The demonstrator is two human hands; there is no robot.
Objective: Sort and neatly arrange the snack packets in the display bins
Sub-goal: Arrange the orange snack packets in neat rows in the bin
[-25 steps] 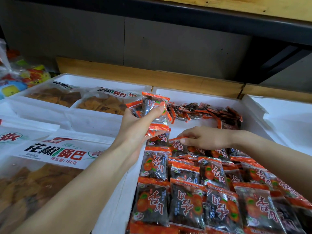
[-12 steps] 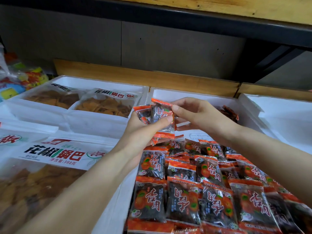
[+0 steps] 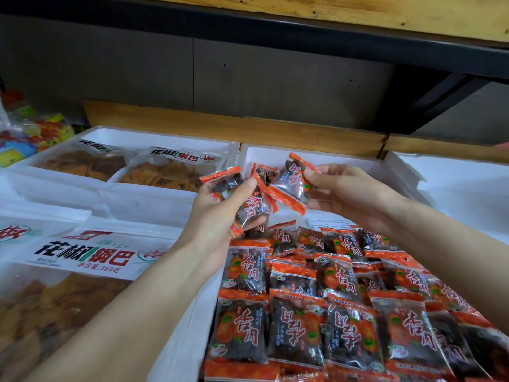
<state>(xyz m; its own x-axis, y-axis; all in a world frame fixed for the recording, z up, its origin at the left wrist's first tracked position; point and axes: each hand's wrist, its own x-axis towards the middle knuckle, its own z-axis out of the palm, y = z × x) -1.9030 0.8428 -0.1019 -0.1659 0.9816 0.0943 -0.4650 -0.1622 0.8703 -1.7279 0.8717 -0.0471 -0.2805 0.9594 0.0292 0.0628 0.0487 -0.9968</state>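
Note:
Small orange-edged clear snack packets with dark fruit inside fill the white foam bin in overlapping rows. My left hand grips a bunch of these packets above the bin's left wall. My right hand pinches one packet by its upper right corner and holds it tilted just right of the bunch. The bin's far end behind my hands is mostly hidden.
Large bags of brown crisps with white labels lie in white bins to the left. Another white bin stands at the right. A wooden ledge and dark wall run behind. Colourful packets sit far left.
My right hand left the rows in the bin, rose to the bunch in my left hand and now holds one packet apart from it, to the right. My left hand kept its bunch.

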